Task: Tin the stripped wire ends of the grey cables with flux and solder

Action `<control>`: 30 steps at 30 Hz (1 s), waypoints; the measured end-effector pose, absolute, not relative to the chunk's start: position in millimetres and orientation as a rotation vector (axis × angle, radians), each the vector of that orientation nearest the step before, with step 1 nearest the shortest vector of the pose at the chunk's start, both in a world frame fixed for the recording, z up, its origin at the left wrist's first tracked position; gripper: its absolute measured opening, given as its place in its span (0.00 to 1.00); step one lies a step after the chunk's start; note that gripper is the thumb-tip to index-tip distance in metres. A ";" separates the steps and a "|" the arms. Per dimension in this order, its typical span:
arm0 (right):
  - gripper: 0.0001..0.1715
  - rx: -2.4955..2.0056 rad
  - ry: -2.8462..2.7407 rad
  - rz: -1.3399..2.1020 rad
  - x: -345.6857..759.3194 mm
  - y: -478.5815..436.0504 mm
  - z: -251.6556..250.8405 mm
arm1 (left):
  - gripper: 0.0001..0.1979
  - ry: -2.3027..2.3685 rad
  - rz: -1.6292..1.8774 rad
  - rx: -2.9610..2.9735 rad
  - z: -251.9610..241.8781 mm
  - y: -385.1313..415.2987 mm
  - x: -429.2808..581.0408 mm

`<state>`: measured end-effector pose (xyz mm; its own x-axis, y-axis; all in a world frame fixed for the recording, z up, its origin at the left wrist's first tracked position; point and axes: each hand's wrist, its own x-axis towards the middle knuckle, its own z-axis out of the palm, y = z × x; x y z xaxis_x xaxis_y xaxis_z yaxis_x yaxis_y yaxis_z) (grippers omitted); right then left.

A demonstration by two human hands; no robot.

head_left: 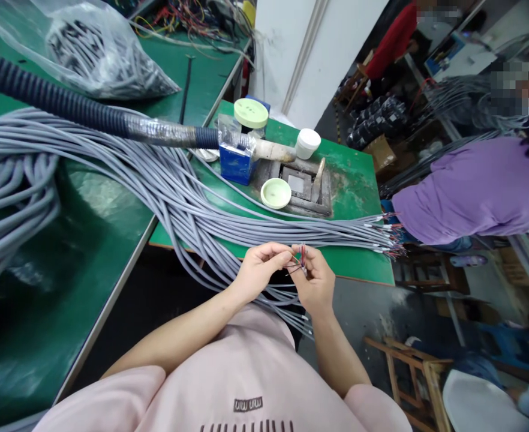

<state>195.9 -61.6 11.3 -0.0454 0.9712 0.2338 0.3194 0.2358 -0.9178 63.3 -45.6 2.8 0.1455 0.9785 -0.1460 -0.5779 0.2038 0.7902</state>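
Close together in front of my chest, both hands work on the stripped end of a grey cable. My left hand pinches thin wires between thumb and fingertips. The fingers of my right hand are closed round the cable end, where red and dark wires fan out. Just beyond my hands, a thick bundle of grey cables runs across the green table, its stripped wire ends lying at the right. More grey cables hang below my hands over my lap.
A ribbed black hose ends over a soldering pot set in the table. Around it are a pale green dish, a white jar and a blue box. A person in purple is at the right.
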 end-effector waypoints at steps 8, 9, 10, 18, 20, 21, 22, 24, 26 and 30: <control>0.08 -1.227 -1.625 0.587 197.5 -60.8 14.2 | 0.12 0.699 1.223 0.590 6.0 -45.3 70.0; 0.08 -1.231 -1.609 0.562 197.9 -60.4 14.2 | 0.13 0.703 1.242 0.594 7.4 -45.2 71.3; 0.07 -1.231 -1.591 0.539 198.2 -59.8 14.1 | 0.13 0.708 1.263 0.603 8.6 -45.0 72.4; 0.04 -1.136 -1.678 0.333 201.7 -39.2 28.9 | 0.12 0.884 1.375 0.951 12.5 -37.1 66.2; 0.04 -1.152 -1.698 0.329 204.8 -24.6 38.5 | 0.11 0.998 1.412 1.186 13.0 -30.6 53.8; 0.05 -1.165 -1.715 0.331 206.5 -15.0 43.3 | 0.11 1.075 1.431 1.339 12.6 -26.7 45.8; 0.06 -1.178 -1.737 0.335 208.1 -3.9 47.7 | 0.10 1.149 1.433 1.513 11.6 -22.4 37.2; 0.08 -1.182 -1.809 0.345 209.8 21.7 53.8 | 0.10 1.310 1.390 1.801 7.0 -14.1 20.5; 0.10 -1.187 -1.892 0.349 208.6 49.3 55.5 | 0.10 1.495 1.328 1.963 -0.1 -7.4 8.2; 0.10 -1.294 -2.095 0.354 195.5 96.2 50.1 | 0.11 1.569 1.206 2.200 -12.5 -2.1 1.3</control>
